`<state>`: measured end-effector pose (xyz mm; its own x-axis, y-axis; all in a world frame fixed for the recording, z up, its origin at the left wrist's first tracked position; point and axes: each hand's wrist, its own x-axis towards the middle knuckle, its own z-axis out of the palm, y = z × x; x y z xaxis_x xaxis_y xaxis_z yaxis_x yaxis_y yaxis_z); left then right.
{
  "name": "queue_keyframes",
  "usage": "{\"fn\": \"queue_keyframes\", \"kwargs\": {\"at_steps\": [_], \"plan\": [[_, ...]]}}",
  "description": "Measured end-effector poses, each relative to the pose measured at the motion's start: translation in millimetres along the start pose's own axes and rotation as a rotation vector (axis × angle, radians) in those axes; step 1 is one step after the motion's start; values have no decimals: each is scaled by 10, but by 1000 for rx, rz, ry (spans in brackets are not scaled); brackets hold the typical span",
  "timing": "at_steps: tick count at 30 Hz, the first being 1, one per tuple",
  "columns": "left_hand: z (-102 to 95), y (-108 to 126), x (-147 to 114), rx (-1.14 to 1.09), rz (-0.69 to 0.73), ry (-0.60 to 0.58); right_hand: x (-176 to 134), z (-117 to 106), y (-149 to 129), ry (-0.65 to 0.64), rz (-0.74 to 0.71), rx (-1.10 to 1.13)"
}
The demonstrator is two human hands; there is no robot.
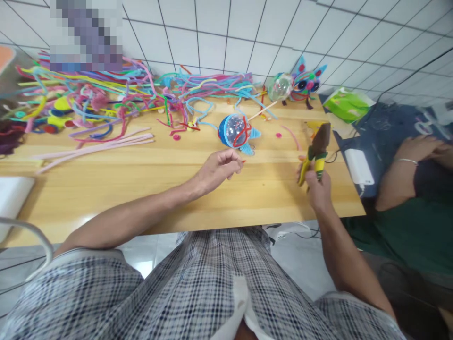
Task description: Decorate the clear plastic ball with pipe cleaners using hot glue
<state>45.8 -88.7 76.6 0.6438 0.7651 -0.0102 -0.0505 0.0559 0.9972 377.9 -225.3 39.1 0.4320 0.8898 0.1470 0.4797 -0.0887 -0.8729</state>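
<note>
My left hand is closed in a pinch over the middle of the table, with the tip of a small red piece, perhaps pipe cleaner, showing at its fingertips. Just beyond it lies a clear ball wrapped in blue and red pipe cleaner, with light blue fin-like shapes at its right. My right hand is wrapped round the yellow and green handles of a pair of pliers. Their dark jaws point away from me, above the table's right side, close to a yellow piece lying there.
Heaps of coloured pipe cleaners line the table's back; pale pink ones lie at left. A stick, another clear ball and an eared figure are at back right. Beyond a white power bank sits another person.
</note>
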Motion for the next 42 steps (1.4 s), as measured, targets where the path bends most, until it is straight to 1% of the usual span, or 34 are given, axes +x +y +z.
{"fn": "queue_keyframes", "kwargs": {"at_steps": [2, 4, 6, 8, 11, 15, 18, 22, 26, 28, 31, 35, 39, 42], "plan": [[36, 3, 44, 17, 39, 22, -90, 158, -154, -90, 91, 110], [95, 4, 95, 57, 75, 37, -172, 336, -303, -151, 166, 169], [162, 4, 146, 111, 130, 30, -240, 491, -433, -222, 295, 258], [221, 2, 192, 156, 200, 15, -290, 595, -529, -284, 384, 329], [273, -7, 244, 183, 244, 2, -339, 657, -597, -342, 413, 384], [277, -21, 274, 171, 214, 1, -389, 660, -587, -386, 348, 372], [258, -13, 278, 164, 212, -6, -449, 672, -559, -345, 287, 322], [242, 39, 252, 120, 244, -27, -540, 689, -539, -308, 175, 157], [239, 108, 201, 122, 183, -47, -591, 685, -540, -290, 41, -18], [234, 133, 182, 140, 172, -49, -597, 690, -544, -287, -13, -65], [217, 157, 167, 170, 197, -45, -597, 716, -542, -266, -84, -104], [188, 178, 165, 187, 232, -75, -599, 759, -532, -238, -138, -141], [172, 184, 175, 198, 194, -93, -597, 778, -526, -239, -155, -165], [163, 176, 184, 200, 180, -107, -594, 789, -527, -238, -141, -172]]}}
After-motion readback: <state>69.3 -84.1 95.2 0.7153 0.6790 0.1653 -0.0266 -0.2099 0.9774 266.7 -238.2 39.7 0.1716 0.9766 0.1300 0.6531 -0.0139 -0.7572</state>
